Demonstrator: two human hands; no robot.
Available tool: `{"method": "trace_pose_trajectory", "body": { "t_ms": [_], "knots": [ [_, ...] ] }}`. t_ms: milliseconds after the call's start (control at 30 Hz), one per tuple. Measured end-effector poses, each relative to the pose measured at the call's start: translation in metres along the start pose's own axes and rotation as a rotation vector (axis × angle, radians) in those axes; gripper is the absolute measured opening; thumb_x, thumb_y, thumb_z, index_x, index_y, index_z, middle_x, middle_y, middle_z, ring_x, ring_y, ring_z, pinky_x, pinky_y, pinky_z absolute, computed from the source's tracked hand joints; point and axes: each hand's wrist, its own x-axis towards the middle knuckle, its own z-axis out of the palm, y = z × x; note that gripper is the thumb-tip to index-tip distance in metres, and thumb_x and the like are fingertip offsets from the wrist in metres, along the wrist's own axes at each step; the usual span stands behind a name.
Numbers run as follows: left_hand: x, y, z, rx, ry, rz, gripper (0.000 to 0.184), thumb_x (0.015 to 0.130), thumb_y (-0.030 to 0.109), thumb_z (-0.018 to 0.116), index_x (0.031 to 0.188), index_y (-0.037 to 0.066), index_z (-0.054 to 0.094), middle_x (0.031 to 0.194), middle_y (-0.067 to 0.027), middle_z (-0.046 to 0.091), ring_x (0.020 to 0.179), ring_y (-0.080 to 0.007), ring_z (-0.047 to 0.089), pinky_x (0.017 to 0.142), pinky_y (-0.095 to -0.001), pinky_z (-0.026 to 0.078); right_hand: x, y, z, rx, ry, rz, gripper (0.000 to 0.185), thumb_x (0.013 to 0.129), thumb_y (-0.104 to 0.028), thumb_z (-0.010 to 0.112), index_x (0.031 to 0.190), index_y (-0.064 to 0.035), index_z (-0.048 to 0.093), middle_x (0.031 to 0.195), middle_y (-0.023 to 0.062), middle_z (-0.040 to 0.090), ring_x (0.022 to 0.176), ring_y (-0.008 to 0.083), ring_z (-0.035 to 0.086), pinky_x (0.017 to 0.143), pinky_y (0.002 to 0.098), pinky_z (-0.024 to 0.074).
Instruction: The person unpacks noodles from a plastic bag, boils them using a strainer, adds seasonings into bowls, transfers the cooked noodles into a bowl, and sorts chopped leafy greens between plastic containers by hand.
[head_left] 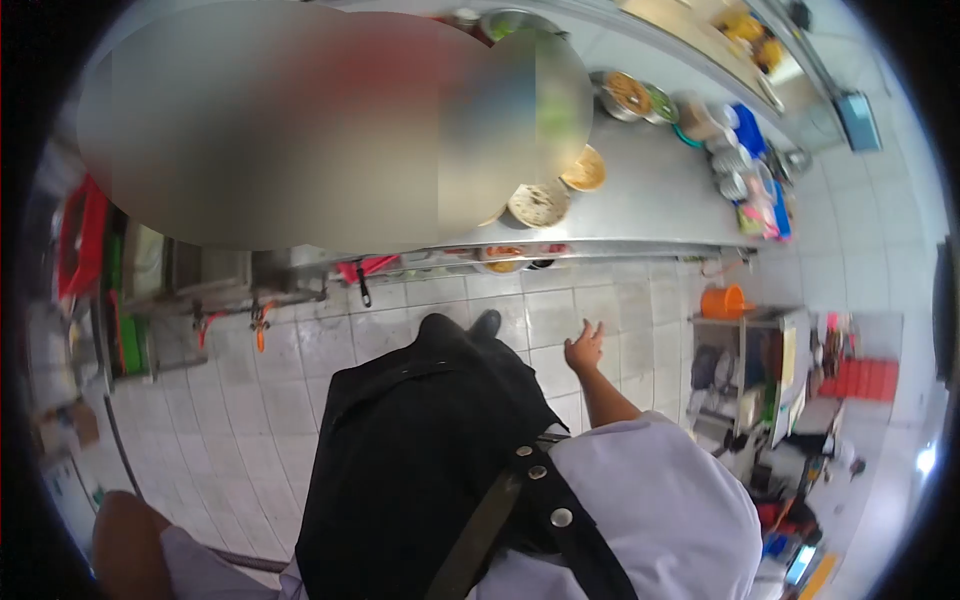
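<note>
My right hand (586, 347) hangs over the tiled floor beside the black apron, below the counter's front edge, with its fingers apart and nothing in it. On the left, my bent arm shows at the bottom corner, but my left hand is out of view. Nearest to my right hand, on the steel counter (655, 195), stand a bowl of pale speckled food (540, 204) and a smaller bowl of orange-brown food (584, 168).
Metal bowls of food (627, 95) and stacked white containers (733, 158) line the counter's back. An orange bucket (722, 301) tops a shelf at the right. Orange-handled valves (261, 326) stick out at the left. People are in the far right background. A blurred patch hides the upper left.
</note>
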Motion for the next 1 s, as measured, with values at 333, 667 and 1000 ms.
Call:
{"method": "trace_pose_trajectory", "body": {
  "t_ms": [333, 667, 1000],
  "knots": [
    [0.021, -0.047, 0.009, -0.037, -0.002, 0.163, 0.031, 0.112, 0.029, 0.05, 0.131, 0.007, 0.062, 0.113, -0.0096, 0.072, 0.098, -0.019, 0.068, 0.085, -0.0333, 0.053, -0.039, 0.041, 0.009, 0.049, -0.012, 0.16, 0.086, 0.086, -0.031, 0.079, 0.16, -0.0185, 0.037, 0.172, 0.0262, 0.015, 0.152, 0.048, 0.035, 0.113, 0.0642, 0.0427],
    [0.036, -0.119, 0.001, 0.192, 0.383, 0.027, 0.032, 0.11, 0.026, 0.053, 0.137, 0.009, 0.06, 0.111, -0.0087, 0.073, 0.092, -0.0169, 0.069, 0.076, -0.0299, 0.054, 0.03, 0.073, -0.036, 0.145, 0.04, 0.13, 0.082, 0.085, -0.03, 0.081, 0.156, -0.0128, 0.044, 0.169, 0.028, 0.021, 0.152, 0.0479, 0.035, 0.117, 0.0591, 0.0429],
    [0.175, -0.291, 0.219, -0.879, 1.132, -1.213, 0.036, 0.109, 0.023, 0.056, 0.143, 0.011, 0.058, 0.109, -0.0077, 0.074, 0.085, -0.0149, 0.071, 0.068, -0.0265, 0.056, 0.086, 0.197, -0.005, 0.36, -0.021, 0.199, 0.075, 0.09, -0.026, 0.077, 0.149, 0.0067, 0.047, 0.158, 0.0413, 0.031, 0.152, 0.0541, 0.025, 0.125, 0.053, 0.0318]
  ]
}}
